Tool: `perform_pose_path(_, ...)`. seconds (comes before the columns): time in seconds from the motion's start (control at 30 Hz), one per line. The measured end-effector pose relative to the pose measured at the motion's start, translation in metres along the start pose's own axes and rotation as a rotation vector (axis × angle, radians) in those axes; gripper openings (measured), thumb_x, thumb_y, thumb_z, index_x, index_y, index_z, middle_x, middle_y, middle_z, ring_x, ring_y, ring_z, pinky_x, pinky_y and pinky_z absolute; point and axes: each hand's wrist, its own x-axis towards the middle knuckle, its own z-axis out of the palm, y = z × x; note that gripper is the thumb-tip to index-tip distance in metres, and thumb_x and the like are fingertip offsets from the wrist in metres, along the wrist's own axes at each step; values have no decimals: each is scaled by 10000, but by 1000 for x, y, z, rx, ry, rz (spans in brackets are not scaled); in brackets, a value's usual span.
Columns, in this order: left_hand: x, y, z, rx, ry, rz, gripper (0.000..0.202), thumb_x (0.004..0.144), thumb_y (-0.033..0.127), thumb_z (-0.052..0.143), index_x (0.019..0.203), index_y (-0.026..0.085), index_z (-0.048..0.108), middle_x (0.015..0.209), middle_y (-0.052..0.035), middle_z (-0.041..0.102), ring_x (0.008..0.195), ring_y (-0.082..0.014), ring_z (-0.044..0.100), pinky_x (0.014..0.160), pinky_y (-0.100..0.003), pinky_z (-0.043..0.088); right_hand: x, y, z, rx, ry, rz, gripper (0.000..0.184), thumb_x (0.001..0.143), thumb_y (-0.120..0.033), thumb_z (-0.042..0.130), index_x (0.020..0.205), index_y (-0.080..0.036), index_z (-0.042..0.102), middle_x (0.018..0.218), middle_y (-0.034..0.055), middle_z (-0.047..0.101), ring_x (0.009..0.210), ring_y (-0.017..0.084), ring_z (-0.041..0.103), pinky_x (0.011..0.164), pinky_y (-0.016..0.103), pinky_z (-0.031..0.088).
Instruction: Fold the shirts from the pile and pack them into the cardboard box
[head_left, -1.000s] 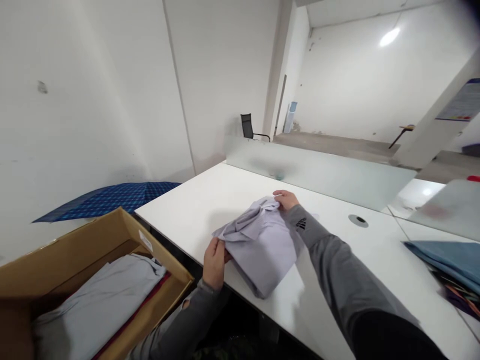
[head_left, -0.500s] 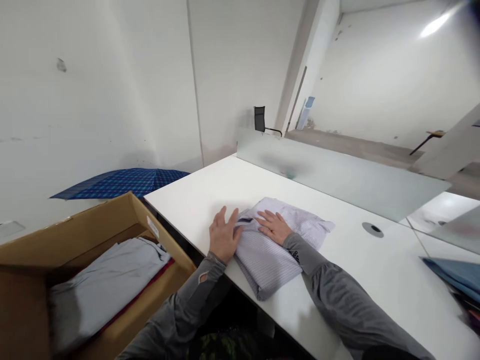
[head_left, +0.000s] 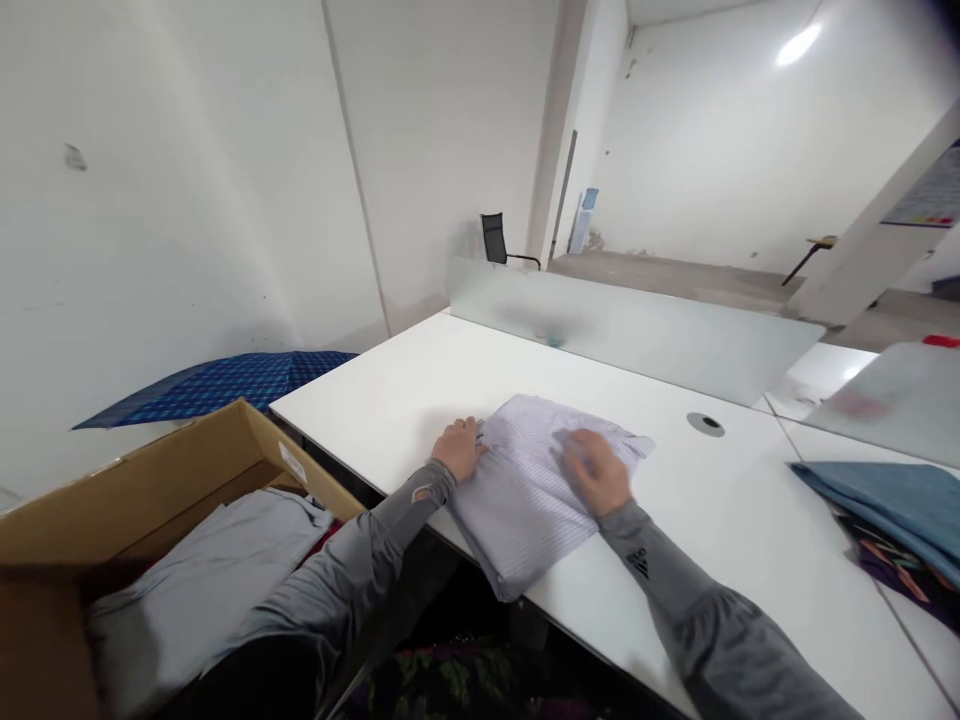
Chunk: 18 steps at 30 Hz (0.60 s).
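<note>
A folded shirt (head_left: 525,490), light lilac with fine stripes, lies on the white table, one corner at the front edge. At its left side, by a dark bit near the collar end, my left hand (head_left: 459,450) has its fingers curled on the fabric and pinches the shirt's edge. Over the shirt's right half is my right hand (head_left: 598,472), its fingers bent and smeared by motion. Whether those fingers touch the cloth I cannot tell.
To the left stands an open cardboard box (head_left: 259,440) with grey folded clothes (head_left: 217,560) inside. Behind it is a blue checked umbrella (head_left: 225,388). A frosted divider (head_left: 622,335) runs along the table's far side. Folded blue cloth (head_left: 892,505) lies at the right.
My right hand has moved right, off the shirt's middle, and its fingers have bent. My left hand's spread fingers have curled onto the shirt's edge. The view has turned slightly right.
</note>
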Motion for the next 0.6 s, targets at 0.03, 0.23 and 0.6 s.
perform_pose_path(0.03,1,-2,-2,-11,-31,-9,462,887,428,533,1223,112,527,1171,-173,614,1077,-286,594,876,-363,477,-7,11,-14,-5,145,175,553,884,-575,418,1214,-164,588,1245,166,600,1161,286,559,1001,452,456)
perform_pose_path(0.23,2,5,-3,-90,-177,95,333,766,442,636,964,176,611,1029,-104,681,999,-286,640,828,-326,486,-11,39,-54,335,25,903,720,572,-510,813,1114,-81,614,945,170,701,801,279,676,660,363,578)
perform_pose_path(0.6,-91,-137,-119,-313,-80,174,320,748,300,583,1039,168,561,1087,-42,633,1014,-210,579,909,-288,441,28,-127,34,1220,-471,700,464,613,-299,843,1034,-176,689,1041,99,730,938,264,693,805,348,586)
